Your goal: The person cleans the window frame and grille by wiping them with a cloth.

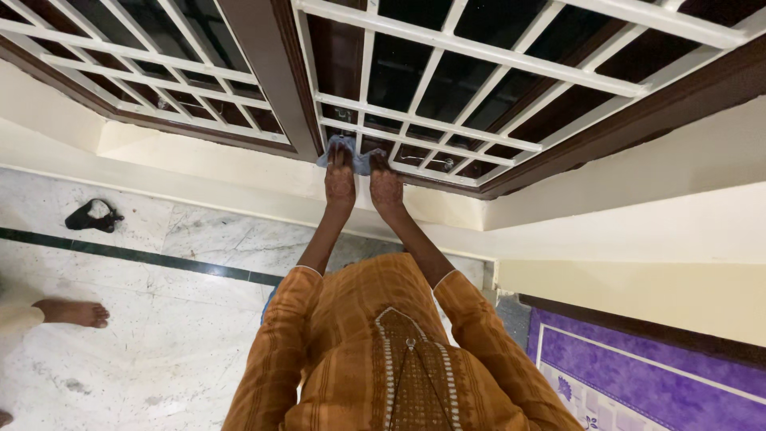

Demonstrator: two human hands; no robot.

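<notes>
1. We are facing a dark window frame (279,88) with a white grille (447,128).
2. We are stretching both arms out straight, side by side.
3. Our left hand (340,179) and right hand (386,185) are pressing down, fingers clenched on a blue cloth (351,152).
4. The cloth is lying bunched on the sill, against the grille's lower bars.

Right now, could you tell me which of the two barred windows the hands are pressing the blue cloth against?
The right-hand window, beside the dark wooden post: both hands hold the blue cloth on its bottom left corner, while the left-hand window is untouched.
</notes>
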